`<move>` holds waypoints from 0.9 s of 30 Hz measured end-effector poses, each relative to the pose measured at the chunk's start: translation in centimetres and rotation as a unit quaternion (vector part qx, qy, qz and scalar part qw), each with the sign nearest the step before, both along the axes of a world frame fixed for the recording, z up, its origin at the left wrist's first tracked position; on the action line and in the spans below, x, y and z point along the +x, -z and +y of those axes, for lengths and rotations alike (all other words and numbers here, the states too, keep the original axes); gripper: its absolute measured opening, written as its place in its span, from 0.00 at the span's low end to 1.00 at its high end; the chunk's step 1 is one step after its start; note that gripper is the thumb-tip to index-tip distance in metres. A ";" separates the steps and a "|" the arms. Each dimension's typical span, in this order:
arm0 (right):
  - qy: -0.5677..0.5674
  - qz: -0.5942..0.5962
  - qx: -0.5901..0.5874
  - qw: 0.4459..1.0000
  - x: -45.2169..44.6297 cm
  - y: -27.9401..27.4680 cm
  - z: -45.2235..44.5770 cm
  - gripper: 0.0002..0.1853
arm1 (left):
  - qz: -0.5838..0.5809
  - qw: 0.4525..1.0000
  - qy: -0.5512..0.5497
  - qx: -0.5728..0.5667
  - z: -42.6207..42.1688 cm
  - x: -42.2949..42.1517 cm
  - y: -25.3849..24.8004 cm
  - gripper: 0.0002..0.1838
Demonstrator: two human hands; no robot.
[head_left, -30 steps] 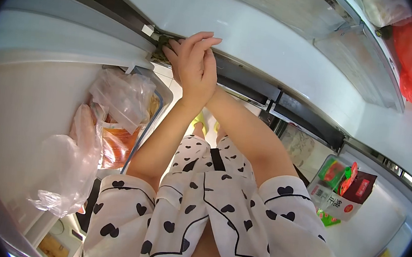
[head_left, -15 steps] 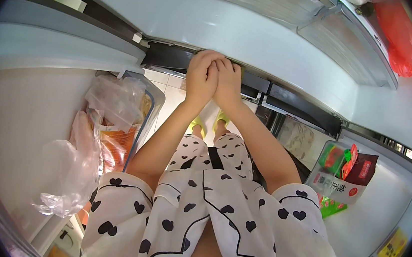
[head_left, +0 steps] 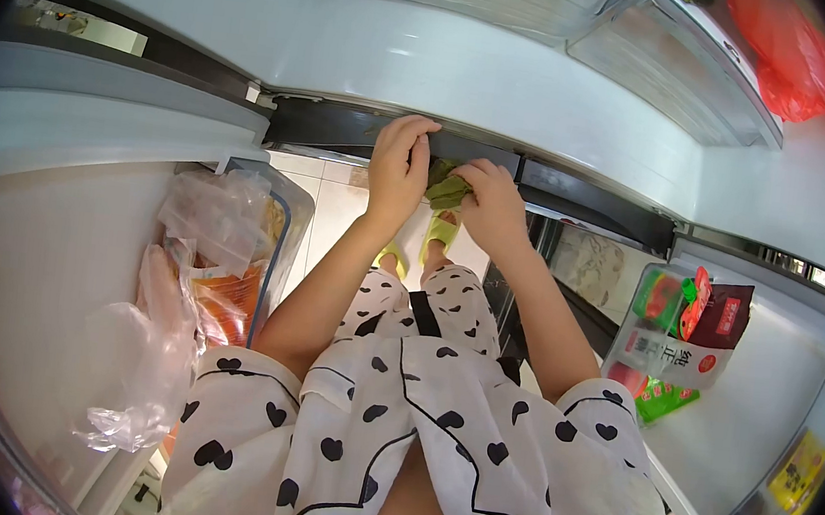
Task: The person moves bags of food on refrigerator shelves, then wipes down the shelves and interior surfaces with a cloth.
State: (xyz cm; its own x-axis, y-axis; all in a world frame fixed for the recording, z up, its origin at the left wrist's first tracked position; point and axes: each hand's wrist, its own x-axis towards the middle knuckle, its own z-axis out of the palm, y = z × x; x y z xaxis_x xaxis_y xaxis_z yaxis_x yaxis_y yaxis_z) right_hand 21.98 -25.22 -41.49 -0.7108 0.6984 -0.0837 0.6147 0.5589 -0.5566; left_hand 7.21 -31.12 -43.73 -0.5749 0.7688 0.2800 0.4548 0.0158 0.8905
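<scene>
A crumpled green cloth (head_left: 449, 190) hangs from my right hand (head_left: 494, 206), whose fingers are closed on it just below the fridge's dark front edge (head_left: 321, 127). To the left of the cloth, my left hand (head_left: 399, 171) is raised at the same edge, its fingers bent over toward the right and the thumb apart from them. Nothing shows in its grasp. The two hands are apart. Above them lies the white fridge floor (head_left: 490, 90), with clear drawers (head_left: 654, 62) farther in.
The left door bin (head_left: 284, 234) holds plastic bags and an orange packet (head_left: 225, 298). On the right, the other open door carries a brown and white packet (head_left: 711, 334) and a green packet (head_left: 664, 400). A red bag (head_left: 791, 56) is at upper right.
My hands, together half a second ago, have separated. The right one has moved right and down with the cloth, which now shows. The fridge has shifted in view as the camera moved.
</scene>
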 end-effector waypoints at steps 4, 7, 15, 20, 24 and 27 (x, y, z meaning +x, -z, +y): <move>0.159 0.103 -0.363 0.912 0.9 -2.5 1.4 0.19 | -0.006 1.000 0.005 -0.002 0.0 0.1 -0.1 0.09; 0.202 0.176 -0.474 0.839 1.6 -2.2 3.1 0.22 | -0.011 1.000 -0.001 0.011 0.1 0.1 0.1 0.09; 0.166 0.183 0.151 0.957 2.0 2.8 0.3 0.14 | -0.012 1.000 -0.010 0.005 -0.2 0.0 0.2 0.09; 0.128 0.179 0.142 0.965 0.5 3.1 -1.6 0.20 | -0.003 1.000 -0.006 0.004 -0.5 0.2 0.2 0.09; 0.105 0.155 0.167 0.968 -1.1 3.4 -1.8 0.24 | 0.007 1.000 -0.007 0.010 -0.6 0.3 0.2 0.09; 0.070 0.161 0.170 0.970 -2.6 4.0 -1.5 0.24 | 0.014 0.999 -0.009 0.028 -0.8 0.6 -0.1 0.09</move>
State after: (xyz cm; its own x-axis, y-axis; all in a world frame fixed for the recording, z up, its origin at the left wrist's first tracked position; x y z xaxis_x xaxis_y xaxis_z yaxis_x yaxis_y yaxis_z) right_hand 19.37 -26.77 -45.45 -0.5576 0.7384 0.3793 0.5233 0.6673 -0.5299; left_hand 7.83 -31.87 -43.63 -0.5795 0.7415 0.3382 0.4789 -0.0260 0.8775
